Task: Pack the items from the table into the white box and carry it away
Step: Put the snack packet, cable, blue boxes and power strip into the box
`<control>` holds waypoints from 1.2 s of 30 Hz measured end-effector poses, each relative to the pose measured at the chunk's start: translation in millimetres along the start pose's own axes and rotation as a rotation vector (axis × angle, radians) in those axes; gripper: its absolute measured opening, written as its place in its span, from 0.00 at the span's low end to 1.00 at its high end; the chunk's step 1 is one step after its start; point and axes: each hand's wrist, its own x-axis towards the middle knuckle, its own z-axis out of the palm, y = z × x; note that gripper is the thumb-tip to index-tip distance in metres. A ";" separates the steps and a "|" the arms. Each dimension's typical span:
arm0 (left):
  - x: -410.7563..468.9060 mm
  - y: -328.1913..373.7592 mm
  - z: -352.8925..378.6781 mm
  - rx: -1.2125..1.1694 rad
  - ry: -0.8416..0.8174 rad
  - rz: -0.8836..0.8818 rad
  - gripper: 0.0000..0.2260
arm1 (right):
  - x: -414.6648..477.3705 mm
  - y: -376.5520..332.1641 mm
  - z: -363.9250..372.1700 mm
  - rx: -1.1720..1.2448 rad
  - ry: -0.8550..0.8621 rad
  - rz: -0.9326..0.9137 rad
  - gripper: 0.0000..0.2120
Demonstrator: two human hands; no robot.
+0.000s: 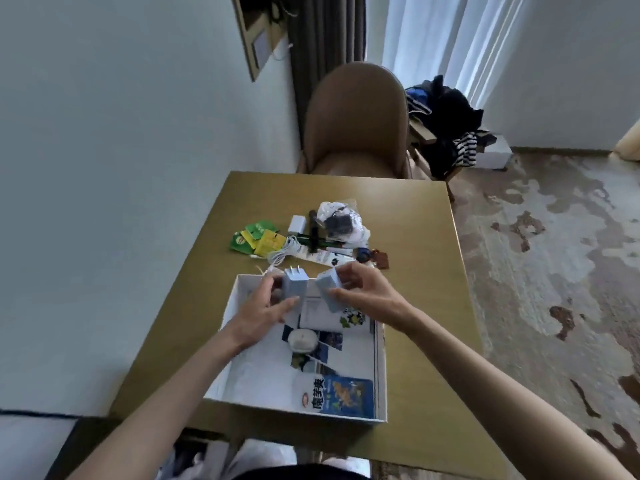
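The open white box [380,368] sits on the near half of the square table [408,244]. Inside it lie a blue snack packet [348,396], a round white device [302,340], photo cards and a small white booklet. My left hand [265,311] holds a pale blue plug charger [294,284] upright over the box's far left corner, prongs up. My right hand [360,292] grips a second pale blue charger [329,289] just beside it. Behind the box lie green and yellow tea sachets [258,237], a white cable [282,252], a white adapter [297,224], pens and a plastic bag [341,221].
A brown chair [358,116] stands at the table's far edge. Dark clothes [446,123] are piled to its right by the curtains. A wall runs along the left. Patterned carpet [554,271] spreads to the right.
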 end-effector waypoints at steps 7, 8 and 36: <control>-58.5 -23.5 -43.1 0.163 0.097 -0.040 0.17 | 5.0 1.9 88.8 -0.466 -0.314 -0.088 0.18; -63.5 -27.2 -49.0 0.173 0.107 -0.037 0.18 | 5.2 7.1 100.6 -0.508 -0.349 -0.070 0.18; -40.2 -49.9 -20.3 1.033 -0.645 0.316 0.15 | -45.1 54.2 107.2 -0.357 0.172 0.355 0.11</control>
